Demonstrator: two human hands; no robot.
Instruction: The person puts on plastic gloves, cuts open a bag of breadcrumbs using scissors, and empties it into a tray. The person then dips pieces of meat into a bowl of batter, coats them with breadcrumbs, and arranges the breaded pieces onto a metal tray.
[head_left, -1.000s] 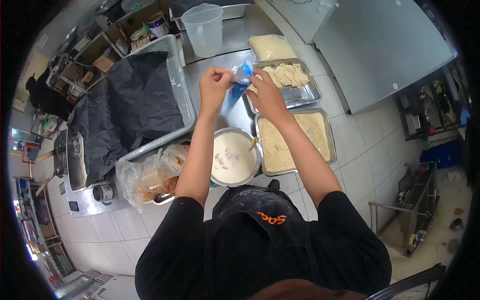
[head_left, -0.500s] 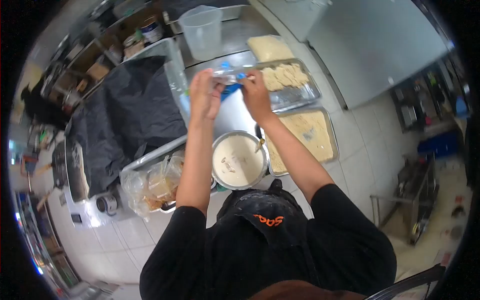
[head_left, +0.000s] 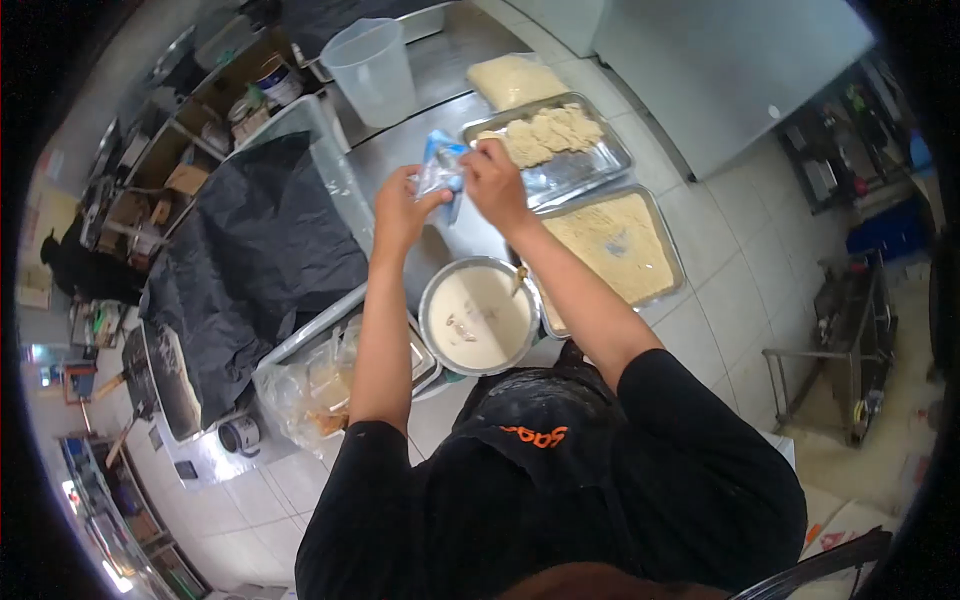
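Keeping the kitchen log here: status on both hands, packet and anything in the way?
Left hand gripping blue-and-clear plastic packet. Right hand at its edge, grip unclear. Bowl of pale liquid nearer the body; nothing visibly blocking hands.

One left hand (head_left: 400, 215) and one right hand (head_left: 497, 190), two in all, with one blue-and-clear packet (head_left: 437, 165) at one metal desk (head_left: 475, 237). Also counted: one bowl (head_left: 490, 371) of creamy liquid; two trays of pale food, one piece-laden tray (head_left: 565, 180) and one crumb-filled tray (head_left: 669, 240); one translucent pitcher (head_left: 372, 75); one filled pale bag (head_left: 514, 80); one black sheet (head_left: 250, 230); one mug (head_left: 239, 436).
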